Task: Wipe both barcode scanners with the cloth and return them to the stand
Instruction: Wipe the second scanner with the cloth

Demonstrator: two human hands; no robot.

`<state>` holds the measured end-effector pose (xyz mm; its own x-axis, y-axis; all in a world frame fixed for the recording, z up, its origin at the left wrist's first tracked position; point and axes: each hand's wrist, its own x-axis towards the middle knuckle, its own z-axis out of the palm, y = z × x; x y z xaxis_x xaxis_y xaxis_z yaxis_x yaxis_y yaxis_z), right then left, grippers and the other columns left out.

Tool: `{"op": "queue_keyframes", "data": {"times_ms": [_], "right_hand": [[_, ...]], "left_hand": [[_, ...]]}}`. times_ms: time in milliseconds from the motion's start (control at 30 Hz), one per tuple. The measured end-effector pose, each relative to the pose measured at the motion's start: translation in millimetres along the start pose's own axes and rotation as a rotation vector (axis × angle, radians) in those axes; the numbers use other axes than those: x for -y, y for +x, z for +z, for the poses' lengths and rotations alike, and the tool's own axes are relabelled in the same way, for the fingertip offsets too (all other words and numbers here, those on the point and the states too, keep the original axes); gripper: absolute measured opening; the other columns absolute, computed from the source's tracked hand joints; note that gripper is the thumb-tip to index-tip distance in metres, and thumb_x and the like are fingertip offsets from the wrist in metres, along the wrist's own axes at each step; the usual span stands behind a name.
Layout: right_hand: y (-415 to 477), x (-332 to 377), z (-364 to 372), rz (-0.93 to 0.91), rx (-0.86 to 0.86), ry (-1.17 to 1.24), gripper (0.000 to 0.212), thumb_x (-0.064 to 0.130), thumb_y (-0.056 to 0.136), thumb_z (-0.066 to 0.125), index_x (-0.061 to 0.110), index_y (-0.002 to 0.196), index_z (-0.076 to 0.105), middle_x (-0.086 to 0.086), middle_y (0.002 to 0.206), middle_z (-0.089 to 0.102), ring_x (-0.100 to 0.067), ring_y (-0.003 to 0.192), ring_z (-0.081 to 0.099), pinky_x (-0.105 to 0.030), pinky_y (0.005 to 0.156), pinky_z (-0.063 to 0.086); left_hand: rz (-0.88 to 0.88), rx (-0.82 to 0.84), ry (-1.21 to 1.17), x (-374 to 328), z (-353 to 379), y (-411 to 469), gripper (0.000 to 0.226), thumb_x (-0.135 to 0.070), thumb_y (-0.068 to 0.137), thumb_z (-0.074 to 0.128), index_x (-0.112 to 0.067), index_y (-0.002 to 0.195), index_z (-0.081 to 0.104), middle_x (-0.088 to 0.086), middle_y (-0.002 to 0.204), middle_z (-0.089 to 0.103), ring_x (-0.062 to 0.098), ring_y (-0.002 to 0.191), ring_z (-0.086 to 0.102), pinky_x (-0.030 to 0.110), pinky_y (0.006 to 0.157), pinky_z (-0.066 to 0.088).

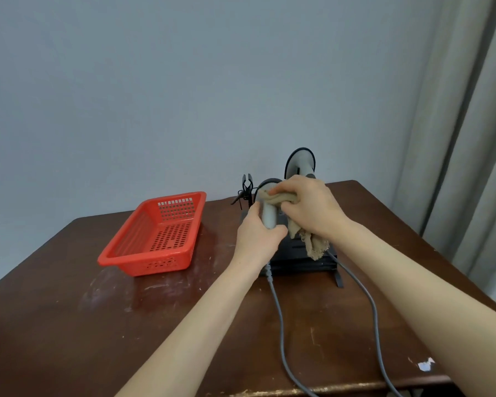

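Two grey cables run up the scuffed dark wooden table from its near edge, one between the person's bare forearms and the other partly under the right one.

The left hand grips the near scanner with fingers and thumb curled round the lower part of its pale grey handle. It holds the scanner upright, just above the black stand. The scanner's rounded head has a dark rim and is mostly hidden.

The right hand has its fingers curled over a bunched tan cloth and presses it onto the top of that head. A frayed tail of the cloth hangs below the wrist, in front of the stand.

To the left, well apart from the stand, a red plastic basket sits on the table, and its perforated floor shows throughout.

Behind the hands, a small black clip stands at the stand's far left. The far scanner, grey with a dark rim, sits upright at the stand's back right.

Beyond are a blue-grey wall and, to the right, a pale curtain.
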<state>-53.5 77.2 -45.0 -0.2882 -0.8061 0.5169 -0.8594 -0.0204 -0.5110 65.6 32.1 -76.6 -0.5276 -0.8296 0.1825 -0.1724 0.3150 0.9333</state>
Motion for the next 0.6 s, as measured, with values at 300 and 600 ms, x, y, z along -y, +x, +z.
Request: {"op": "queue_keyframes", "data": {"times_ms": [300, 600], "right_hand": [[6.4, -1.1, 2.5, 0.026, -0.053, -0.093, 0.035, 0.010, 0.087, 0.051, 0.030, 0.108, 0.069, 0.003, 0.102, 0.058, -0.020, 0.094, 0.056, -0.035, 0.079, 0.048], [-4.3, 8.7, -0.5, 0.020, 0.149, 0.042, 0.035, 0.014, 0.083, 0.053, 0.038, 0.103, 0.070, 0.010, 0.103, 0.066, -0.013, 0.099, 0.060, -0.038, 0.084, 0.051]], "left_hand": [[0.074, -0.060, 0.254, 2.7, 0.8, -1.8, 0.079, -0.009, 0.079, 0.058, -0.024, 0.147, 0.022, 0.004, 0.116, 0.062, 0.023, 0.091, 0.061, 0.023, 0.065, 0.044], [0.058, -0.092, 0.242, 5.7, -5.5, -6.2, 0.079, -0.009, 0.079, 0.057, -0.029, 0.147, 0.021, 0.005, 0.112, 0.063, 0.023, 0.094, 0.062, 0.030, 0.073, 0.049]]}}
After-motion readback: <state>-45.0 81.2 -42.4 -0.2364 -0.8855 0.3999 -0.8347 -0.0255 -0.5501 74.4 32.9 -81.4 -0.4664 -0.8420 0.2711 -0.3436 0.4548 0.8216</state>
